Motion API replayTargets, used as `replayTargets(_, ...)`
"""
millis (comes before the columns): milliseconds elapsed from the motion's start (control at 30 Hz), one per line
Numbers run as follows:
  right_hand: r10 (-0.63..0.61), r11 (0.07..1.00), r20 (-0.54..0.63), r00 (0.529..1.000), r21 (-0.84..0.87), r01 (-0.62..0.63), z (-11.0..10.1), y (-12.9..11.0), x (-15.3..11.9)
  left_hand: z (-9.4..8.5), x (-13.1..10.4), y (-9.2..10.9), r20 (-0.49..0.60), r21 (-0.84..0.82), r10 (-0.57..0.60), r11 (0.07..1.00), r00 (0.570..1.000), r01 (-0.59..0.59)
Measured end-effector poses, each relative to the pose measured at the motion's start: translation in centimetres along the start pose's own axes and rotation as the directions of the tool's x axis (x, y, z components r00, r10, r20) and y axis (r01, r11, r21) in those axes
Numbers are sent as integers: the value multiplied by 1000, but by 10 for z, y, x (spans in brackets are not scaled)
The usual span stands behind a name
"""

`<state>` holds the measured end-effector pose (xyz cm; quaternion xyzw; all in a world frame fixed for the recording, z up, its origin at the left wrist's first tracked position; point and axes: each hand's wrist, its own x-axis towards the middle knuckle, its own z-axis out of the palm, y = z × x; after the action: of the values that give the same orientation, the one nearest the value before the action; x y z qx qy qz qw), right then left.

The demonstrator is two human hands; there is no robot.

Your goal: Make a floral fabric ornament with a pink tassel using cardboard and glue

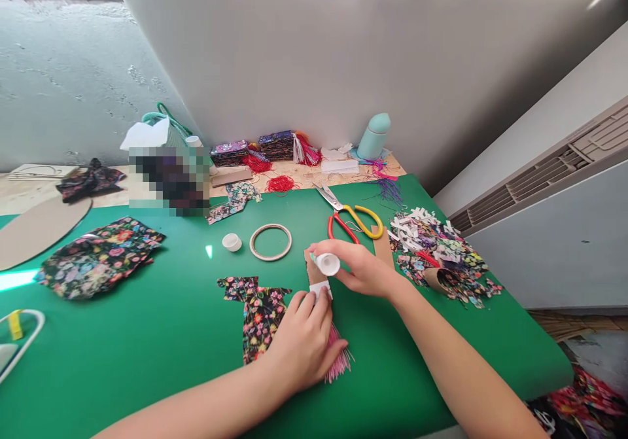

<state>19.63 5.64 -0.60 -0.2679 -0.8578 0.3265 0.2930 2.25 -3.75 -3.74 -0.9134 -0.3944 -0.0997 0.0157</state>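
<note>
In my right hand (360,265) is a white glue stick (328,265), its round base turned toward me. The far end of it is hidden, at a narrow brown cardboard strip (316,273) on the green table. A white band (320,288) crosses the strip's lower part. My left hand (307,334) lies over it, fingertips pressing on the band and thumb spread out. Beneath the thumb, a pink tassel (338,357) fans from the strip's near end. Floral fabric pieces (258,321) lie just left of my left hand, partly covered by it.
A white cap (232,242) and a tape roll (271,242) lie left of the strip. Beyond my right hand are scissors (343,213) with red and yellow handles. Fabric scraps (441,249) pile up at right. A turquoise bottle (373,137) stands at the back.
</note>
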Motion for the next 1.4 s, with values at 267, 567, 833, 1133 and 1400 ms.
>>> replayTargets(267,75,994,100,992,76,-82,-8,-6,0,0,1,-1,-38,29,15,999,999,-14)
replayTargets(567,104,994,103,989,21,-107,-5,4,2,2,0,-1,-56,13,9,1000,998,-9)
replayTargets(833,25,1000,-46,999,4,-25,2,6,-1,4,1,-1,-56,30,10,1000,998,-8)
replayTargets(1133,100,993,90,991,55,-105,-7,-5,0,3,-1,-1,-68,23,10,1000,998,-8)
replayTargets(1400,104,994,46,993,-18,-104,0,7,4,3,0,-1,-60,8,9,1000,998,-9)
